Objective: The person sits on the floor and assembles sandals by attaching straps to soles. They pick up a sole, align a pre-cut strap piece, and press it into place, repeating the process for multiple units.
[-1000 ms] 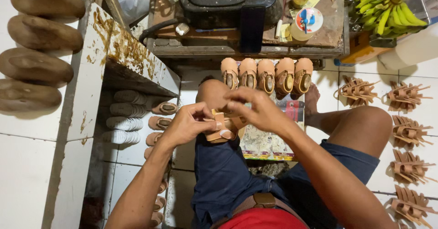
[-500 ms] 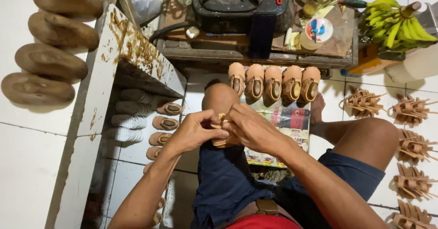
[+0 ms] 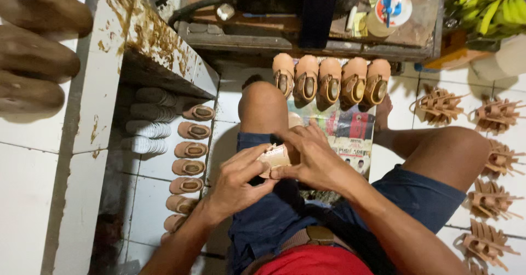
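1. The left hand [image 3: 236, 183] grips a small tan sandal piece [image 3: 275, 157] from below and from the near side. The fingers are curled shut around its edge, with the thumb pressing on top.
2. The right hand [image 3: 313, 157] closes over the far end of the same piece. Its fingertips pinch the edge, so both hands hold 1 item between them, which appears to steady it for close finger work.
3. The piece sits just above the person's lap, between the raised left knee [image 3: 263, 105] and the right thigh, close to the body where the head camera looks straight down on it.
4. A row of 5 tan sandals on lasts [image 3: 330, 82] stands upright on the floor just beyond the knee, toes up, side by side and touching. This looks like a line-up kept within arm's reach.
5. A printed paper sheet [image 3: 350, 135] lies on the tiles under the legs, probably as a mat for the work.
6. On the person's left, a column of tan soles [image 3: 189, 168] lies flat on the tiled floor, beside a stack of pale ribbed soles [image 3: 148, 128] under a stained white ledge [image 3: 137, 33].
7. On the person's right, bundles of cut straps [image 3: 496, 160] lie in 2 loose columns, well apart from the hands.
8. A low wooden bench [image 3: 307, 36] with a dark machine stands beyond the sandals.
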`<state>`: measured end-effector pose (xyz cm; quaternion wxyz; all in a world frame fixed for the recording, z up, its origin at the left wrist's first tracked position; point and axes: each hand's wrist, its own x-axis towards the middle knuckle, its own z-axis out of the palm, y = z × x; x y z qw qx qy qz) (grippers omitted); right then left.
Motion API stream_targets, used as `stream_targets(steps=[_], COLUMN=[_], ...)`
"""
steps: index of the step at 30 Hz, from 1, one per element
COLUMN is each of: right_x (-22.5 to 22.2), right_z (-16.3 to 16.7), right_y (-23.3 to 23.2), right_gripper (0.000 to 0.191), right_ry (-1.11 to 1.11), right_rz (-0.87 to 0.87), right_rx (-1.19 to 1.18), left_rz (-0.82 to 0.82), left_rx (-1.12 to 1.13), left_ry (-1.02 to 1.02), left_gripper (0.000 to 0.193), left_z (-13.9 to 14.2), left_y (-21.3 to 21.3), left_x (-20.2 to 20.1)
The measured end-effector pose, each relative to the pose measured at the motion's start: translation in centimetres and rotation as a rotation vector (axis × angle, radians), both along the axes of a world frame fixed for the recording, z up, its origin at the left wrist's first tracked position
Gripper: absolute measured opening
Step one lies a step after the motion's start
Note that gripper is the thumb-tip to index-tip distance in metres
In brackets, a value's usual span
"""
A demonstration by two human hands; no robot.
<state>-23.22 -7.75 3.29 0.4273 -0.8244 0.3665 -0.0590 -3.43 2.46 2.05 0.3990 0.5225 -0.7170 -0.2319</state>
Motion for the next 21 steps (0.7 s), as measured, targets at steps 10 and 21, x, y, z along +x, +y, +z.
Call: stream_targets(steps=[10,21], right_x=[-0.8,0.0], right_z=[0.9,-2.8], right_y=[-0.6,-1.3], right_gripper=[0.059,0.014], right_ry=[-0.326,-0.548], right_rz=[0.106,0.071], right_rx=[-0.169,-0.066], left_rz=[-0.127,-0.162], left_rx=[0.135,0.222], left_ry=[0.064,0.036], left_gripper=[0.027,0.028], left_z=[0.6,0.7], left_y=[0.0,0.4], left_x=[1.1,1.4])
